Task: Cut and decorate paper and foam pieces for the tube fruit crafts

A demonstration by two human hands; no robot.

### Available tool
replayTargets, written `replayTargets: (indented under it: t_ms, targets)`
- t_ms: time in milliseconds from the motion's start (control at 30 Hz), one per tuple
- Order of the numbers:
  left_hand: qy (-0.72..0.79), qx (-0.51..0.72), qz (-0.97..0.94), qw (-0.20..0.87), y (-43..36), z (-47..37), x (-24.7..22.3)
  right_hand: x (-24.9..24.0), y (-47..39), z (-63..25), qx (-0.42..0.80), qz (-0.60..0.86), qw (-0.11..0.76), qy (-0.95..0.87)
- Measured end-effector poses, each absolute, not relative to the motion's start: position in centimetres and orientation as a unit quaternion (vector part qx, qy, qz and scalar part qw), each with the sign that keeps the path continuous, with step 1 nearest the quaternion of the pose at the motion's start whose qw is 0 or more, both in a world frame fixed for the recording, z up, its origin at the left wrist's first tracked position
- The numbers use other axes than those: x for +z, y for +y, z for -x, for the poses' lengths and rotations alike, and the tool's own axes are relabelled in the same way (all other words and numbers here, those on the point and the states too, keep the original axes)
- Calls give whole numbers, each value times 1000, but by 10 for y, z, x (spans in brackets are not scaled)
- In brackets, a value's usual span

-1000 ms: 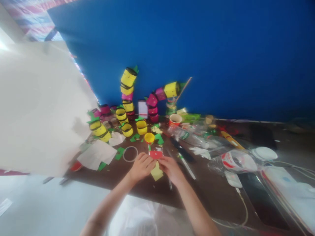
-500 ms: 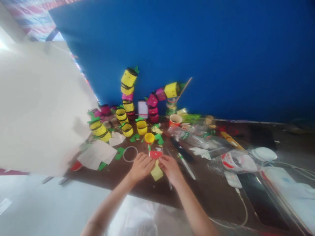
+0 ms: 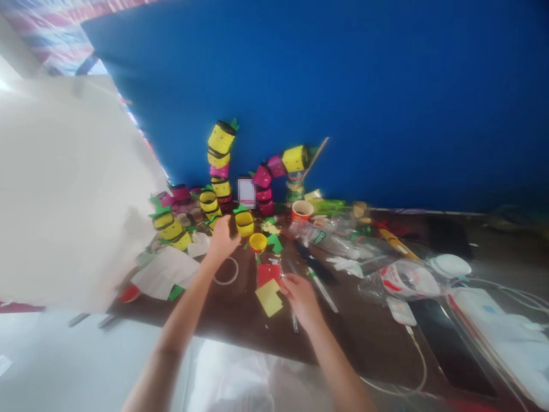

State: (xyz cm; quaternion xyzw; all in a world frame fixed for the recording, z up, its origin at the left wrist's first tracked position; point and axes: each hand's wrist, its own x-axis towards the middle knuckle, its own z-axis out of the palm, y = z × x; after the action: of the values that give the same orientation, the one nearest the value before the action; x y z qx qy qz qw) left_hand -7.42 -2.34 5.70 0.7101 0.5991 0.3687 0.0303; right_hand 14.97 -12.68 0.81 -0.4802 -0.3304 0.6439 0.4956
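My left hand [image 3: 223, 237] is over the row of small yellow cups, in front of one mostly hidden cup. Its fingers are blurred, so I cannot tell whether they hold anything. Just right of it stands a yellow cup [image 3: 244, 224] with a black rim and green leaf. My right hand [image 3: 300, 292] is closed, its thumb and fingers pinching the right edge of a red square of paper [image 3: 268, 273]. A pale yellow piece of paper [image 3: 270, 298] overlaps the red one's lower part. Beyond them sits a small bright yellow round cup [image 3: 258, 242].
Strings of yellow and magenta cups [image 3: 221, 137] lean against the blue wall [image 3: 386, 103]. To the left lie white paper [image 3: 165, 273] and a clear ring [image 3: 226, 271]. Rightward are a paper cup [image 3: 302, 210], a knife [image 3: 321, 289], plastic bottles [image 3: 403, 280] and a phone [image 3: 450, 343].
My left hand has left the red paper and moved up and left to the yellow cups. The red paper now shows more of its face. My right hand stays at its edge.
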Motion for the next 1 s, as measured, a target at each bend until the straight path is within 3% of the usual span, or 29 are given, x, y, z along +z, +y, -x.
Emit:
replayTargets:
  t_ms: [233,567,800,1000]
  targets:
    - [593,262,-755,97,44,79,83,9,-132,-155,639,480,503,-330]
    - [603,135,-775,130,87,63,77,-3,-134,-160,637,480,513,-317]
    - [603,189,-762,143,86,67,78,3,-133,-160,630,485,520,-312]
    - [616,345,-694,141,77,88,97,15,-124,-155,604,485,554,-304]
